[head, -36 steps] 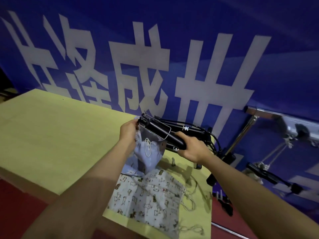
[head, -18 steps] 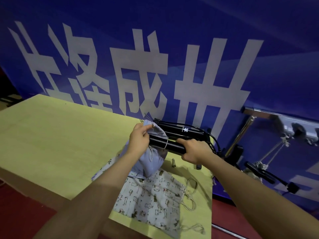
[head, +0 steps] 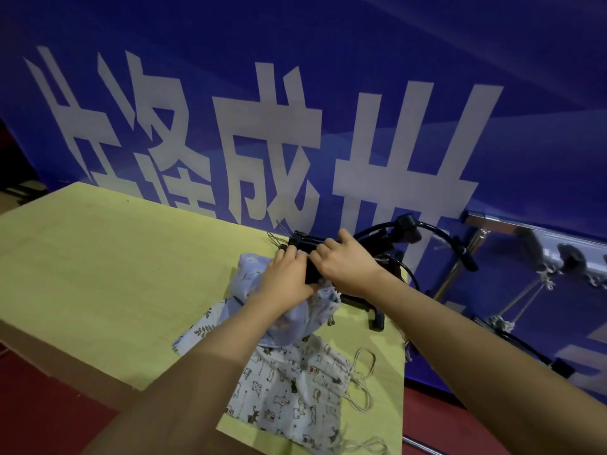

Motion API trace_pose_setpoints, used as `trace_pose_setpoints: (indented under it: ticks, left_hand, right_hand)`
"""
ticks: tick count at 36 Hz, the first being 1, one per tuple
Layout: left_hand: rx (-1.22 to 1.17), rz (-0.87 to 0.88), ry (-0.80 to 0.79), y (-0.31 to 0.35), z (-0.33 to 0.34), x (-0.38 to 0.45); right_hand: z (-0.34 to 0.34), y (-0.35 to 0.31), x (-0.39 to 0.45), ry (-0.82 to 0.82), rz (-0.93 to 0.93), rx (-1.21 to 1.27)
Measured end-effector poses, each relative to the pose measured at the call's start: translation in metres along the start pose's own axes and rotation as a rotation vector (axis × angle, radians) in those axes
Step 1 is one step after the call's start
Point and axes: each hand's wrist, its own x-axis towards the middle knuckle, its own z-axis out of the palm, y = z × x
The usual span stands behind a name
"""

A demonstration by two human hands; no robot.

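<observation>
- Black stand [head: 303,243]: folded bundle of slim, matte, tube-shaped legs, lying slantwise over the far right part of the table [head: 115,257], thin wire ends sticking out at the far tip.
- Near end of the stand sunk between the two hands, at the mouth of the light-blue pouch [head: 307,318]; depth inside the fabric not discernible.
- Right hand [head: 348,261]: knuckles up, fingers curled over the stand's tubes, clasping them from above.
- Left hand [head: 287,277]: fingers bent and bunched, gripping the pouch's rim cloth just beside the right hand, fingertips touching the stand.
- Light-blue pouch: soft woven cloth, crumpled and puffed, faint small print, resting on the table under the left wrist.
- Printed pouch [head: 295,385]: flat, pale cotton with small animal figures, lying at the near table edge, partly under the blue pouch; off-white drawstring cord [head: 363,379] looped loosely at its right side.
- Leaf-print cloth [head: 200,330]: flat corner showing left of the left forearm.
- Table: yellow-green, smooth matte top with a thick square edge.
- Black clamp [head: 377,318]: blocky, at the table's right edge, near the right forearm.
- Black curved arm [head: 407,224]: thin, bent tube behind the right hand.
- Blue banner [head: 328,77]: smooth sheet, large white angular characters.
- Chrome rail [head: 525,231]: shiny metal, far right.
</observation>
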Motion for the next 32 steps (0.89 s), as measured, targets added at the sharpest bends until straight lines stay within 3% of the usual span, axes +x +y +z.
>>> trace_pose_setpoints:
  ticks: [4,12,15,17,21,24,27,32]
  left_hand:
    - [0.068,-0.042,0.023,0.001,0.003,0.003]
    - [-0.059,-0.162,0.091,-0.02,0.001,0.001]
    - [-0.145,-0.192,0.135,-0.024,0.001,-0.002]
    - [-0.2,-0.199,0.159,-0.024,0.001,-0.003]
    - [-0.276,-0.189,0.19,-0.028,-0.002,-0.006]
    - [-0.35,-0.185,0.22,-0.031,-0.002,-0.007]
    - [-0.449,-0.176,0.249,-0.034,-0.002,-0.009]
    - [-0.552,-0.238,0.301,-0.04,-0.007,-0.011]
  right_hand:
    - [0.009,0.001,0.0,0.264,-0.037,0.01]
    - [0.019,-0.01,-0.021,0.392,0.208,0.405]
    - [0.027,-0.023,-0.02,0.136,0.342,0.619]
    - [0.034,-0.032,-0.017,-0.124,0.55,0.793]
    - [0.044,-0.039,-0.004,-0.41,0.976,1.178]
    - [0.045,-0.042,0.001,-0.562,1.029,1.385]
    - [0.046,-0.047,0.004,-0.465,1.035,1.623]
    - [0.031,-0.042,0.021,-0.14,0.999,1.706]
